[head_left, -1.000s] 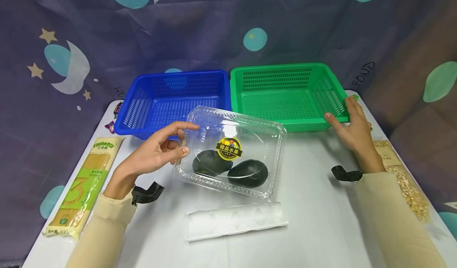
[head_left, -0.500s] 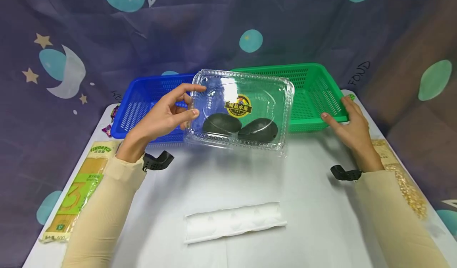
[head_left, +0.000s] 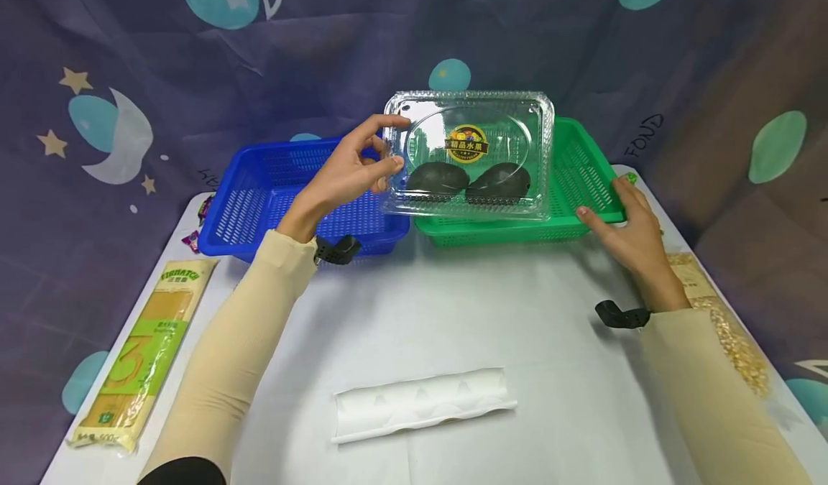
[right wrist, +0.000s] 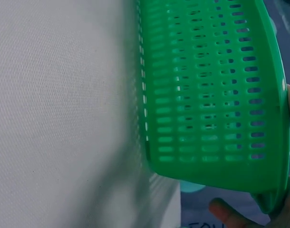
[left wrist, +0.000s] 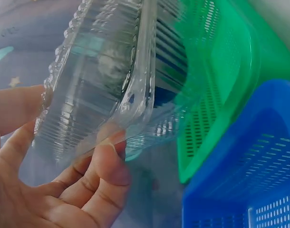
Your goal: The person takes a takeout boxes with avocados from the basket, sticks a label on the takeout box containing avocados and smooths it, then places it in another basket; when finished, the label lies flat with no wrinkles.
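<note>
My left hand (head_left: 356,165) grips the left edge of a clear plastic fruit box (head_left: 467,208), thumb in front. Two dark avocado-like fruits (head_left: 436,179) show through the lid, below a round black-and-yellow label (head_left: 467,144). Raised and tilted, the box overlaps the green basket (head_left: 585,165) in the head view. From the left wrist, the box's ribbed side (left wrist: 73,114) is seen between thumb and fingers. At the basket's front right corner, my right hand (head_left: 637,237) holds the rim, part of it hidden in the right wrist view behind the slotted wall (right wrist: 207,95).
A blue basket (head_left: 259,208) stands left of the green one. On the white table (head_left: 504,305) lie a white roll (head_left: 423,404), a spaghetti pack (head_left: 149,348) at left, a bag of corn kernels (head_left: 734,334) at right, and purple-wrapped candies (head_left: 192,241). A patterned curtain (head_left: 362,32) hangs behind.
The left hand has carried the fruit box up, away and rightward, from above the table in front of the baskets to over the green basket. The right hand has stayed at the rim.
</note>
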Tool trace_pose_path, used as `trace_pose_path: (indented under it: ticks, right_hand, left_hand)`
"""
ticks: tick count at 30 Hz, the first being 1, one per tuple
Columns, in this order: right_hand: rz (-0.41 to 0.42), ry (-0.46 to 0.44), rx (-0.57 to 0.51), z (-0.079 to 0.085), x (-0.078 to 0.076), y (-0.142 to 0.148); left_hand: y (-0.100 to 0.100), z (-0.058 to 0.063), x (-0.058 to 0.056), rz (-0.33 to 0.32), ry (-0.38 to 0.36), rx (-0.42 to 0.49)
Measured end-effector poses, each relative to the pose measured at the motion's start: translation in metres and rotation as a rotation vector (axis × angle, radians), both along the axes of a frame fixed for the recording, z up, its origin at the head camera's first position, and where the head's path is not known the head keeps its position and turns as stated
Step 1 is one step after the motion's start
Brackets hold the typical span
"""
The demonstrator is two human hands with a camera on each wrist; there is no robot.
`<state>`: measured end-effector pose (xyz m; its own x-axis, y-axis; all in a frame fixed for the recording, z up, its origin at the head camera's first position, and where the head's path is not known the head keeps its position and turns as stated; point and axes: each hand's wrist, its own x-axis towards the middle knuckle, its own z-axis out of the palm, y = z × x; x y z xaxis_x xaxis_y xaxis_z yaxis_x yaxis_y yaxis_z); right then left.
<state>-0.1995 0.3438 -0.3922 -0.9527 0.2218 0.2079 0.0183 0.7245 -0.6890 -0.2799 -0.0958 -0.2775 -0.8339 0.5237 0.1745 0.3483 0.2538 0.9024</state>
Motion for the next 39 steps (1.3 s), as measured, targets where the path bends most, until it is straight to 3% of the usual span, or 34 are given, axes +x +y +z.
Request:
trace_pose_path:
  ticks: [5,12,23,34,39]
  right_hand:
    - [-0.003,-0.003,0.002,-0.003,-0.001,0.000]
    - [-0.004,0.002,0.001,-0.005,0.000,0.002]
    - [-0.002,-0.004,-0.013,-0.004,0.008,0.002]
    - [0.010,-0.021,0.009,-0.001,0.010,-0.005]
    - [0.011,-0.025,0.017,0.000,0.013,-0.006]
  left_hand:
    - [0.017,0.002,-0.012,0.016,-0.015,-0.014]
    - [0.040,0.009,-0.015,0.018,-0.033,-0.014]
    - [0.075,-0.009,-0.036,-0.051,-0.065,0.059]
    - [0.103,-0.018,-0.044,-0.020,-0.199,-0.034]
    - [0.115,-0.039,-0.060,0.007,-0.285,-0.075]
